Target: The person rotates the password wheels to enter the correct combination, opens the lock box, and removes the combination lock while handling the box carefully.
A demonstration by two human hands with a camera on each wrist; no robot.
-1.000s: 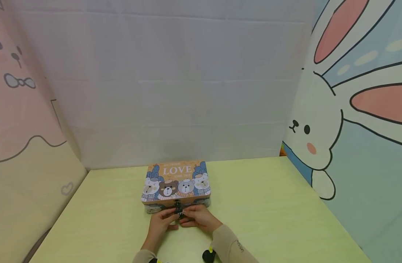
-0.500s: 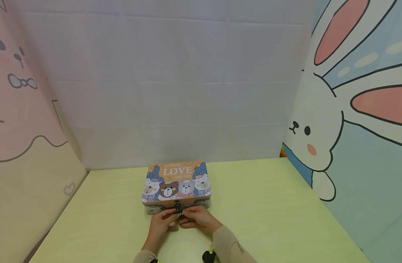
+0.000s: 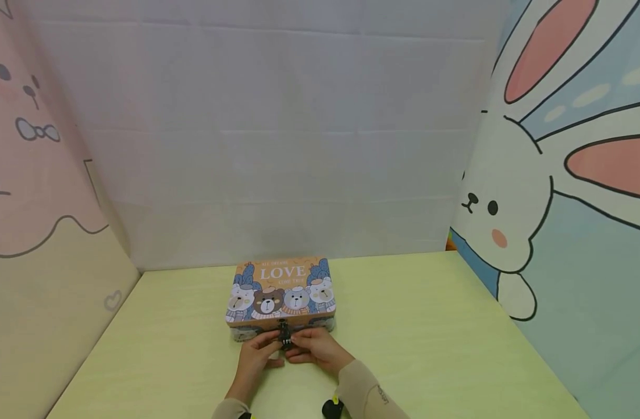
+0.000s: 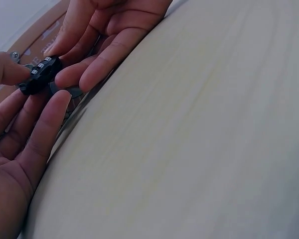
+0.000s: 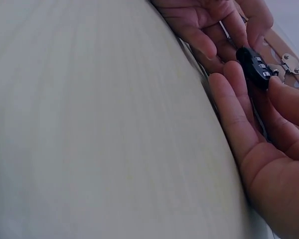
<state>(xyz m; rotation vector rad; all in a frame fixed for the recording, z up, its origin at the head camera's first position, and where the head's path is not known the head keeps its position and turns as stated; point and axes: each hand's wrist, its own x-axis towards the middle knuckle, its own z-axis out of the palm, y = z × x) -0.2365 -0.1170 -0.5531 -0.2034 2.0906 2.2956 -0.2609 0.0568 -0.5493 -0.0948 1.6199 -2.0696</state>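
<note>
A black combination padlock (image 3: 285, 341) with several small dials hangs at the front of a lidded box (image 3: 280, 291) printed with bears and the word LOVE. My left hand (image 3: 255, 356) grips the padlock's left end between thumb and fingers. From the other side, my right hand (image 3: 319, 351) pinches its right end. In the left wrist view the dials of the padlock (image 4: 41, 74) face up between both thumbs. A metal clasp (image 5: 290, 63) on the box shows beside the padlock in the right wrist view. The box lid is down.
The box stands on a pale yellow-green tabletop (image 3: 430, 337). Behind it hangs a white cloth (image 3: 299, 128). A rabbit-print cloth (image 3: 587, 262) borders the right side, and a pink and cream one (image 3: 48, 192) the left.
Both hands keep their hold and place at the padlock. Its dial face looks slightly turned compared with before. The head view has shifted a little.
</note>
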